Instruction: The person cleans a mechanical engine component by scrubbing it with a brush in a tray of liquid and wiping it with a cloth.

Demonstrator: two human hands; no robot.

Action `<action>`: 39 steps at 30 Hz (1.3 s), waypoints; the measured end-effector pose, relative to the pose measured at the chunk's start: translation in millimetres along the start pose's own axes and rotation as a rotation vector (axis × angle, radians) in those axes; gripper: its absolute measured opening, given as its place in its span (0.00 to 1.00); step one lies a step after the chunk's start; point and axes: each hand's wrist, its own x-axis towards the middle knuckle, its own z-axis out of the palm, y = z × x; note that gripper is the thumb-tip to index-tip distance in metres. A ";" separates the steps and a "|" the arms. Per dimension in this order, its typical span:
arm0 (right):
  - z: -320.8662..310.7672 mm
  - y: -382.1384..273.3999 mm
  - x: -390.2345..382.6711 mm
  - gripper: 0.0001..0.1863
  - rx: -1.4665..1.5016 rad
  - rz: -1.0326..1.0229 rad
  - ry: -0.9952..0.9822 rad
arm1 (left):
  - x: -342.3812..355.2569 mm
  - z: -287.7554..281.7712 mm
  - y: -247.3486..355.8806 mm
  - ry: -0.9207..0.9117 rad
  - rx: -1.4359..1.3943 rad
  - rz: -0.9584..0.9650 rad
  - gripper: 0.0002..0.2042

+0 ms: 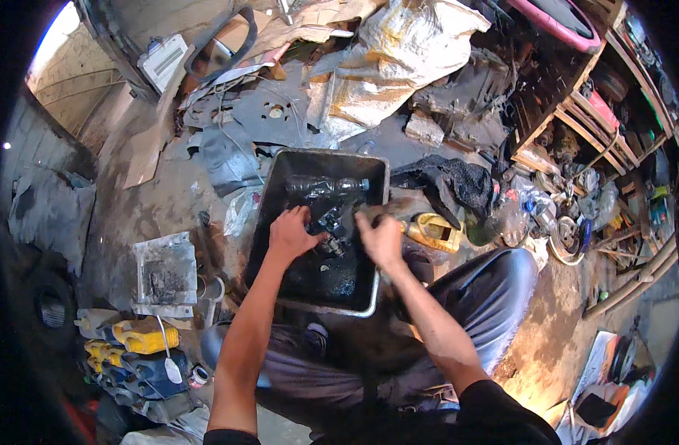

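Observation:
A black rectangular tub point(385, 182) with a pale, worn rim sits in front of my bent legs. Inside it, a small silvery metal part point(330, 219) with a dark, greasy look rests near the middle. My left hand point(289, 236) reaches in from the left, thumb and fingers curled against this part. Over the tub's right side is my right hand point(382, 241), blurred by motion; whether its fingers hold anything is unclear. A clear plastic bottle point(325, 185) lies on its side along the tub's far wall. Dark wet residue point(343, 285) glistens on the bottom at the near end.
A yellow cut-open jug point(434, 233) stands right of the tub, beside a black mesh cloth point(458, 185). Several yellow and blue containers point(145, 336) crowd the lower left. A stained white sack point(399, 59) lies beyond the tub. Wooden shelving point(569, 119) holds clutter at the right.

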 end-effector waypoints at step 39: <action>-53.6 33.0 -40.7 0.12 -0.090 -0.288 0.115 | 30.4 -14.4 -29.4 -0.197 -0.192 0.134 0.32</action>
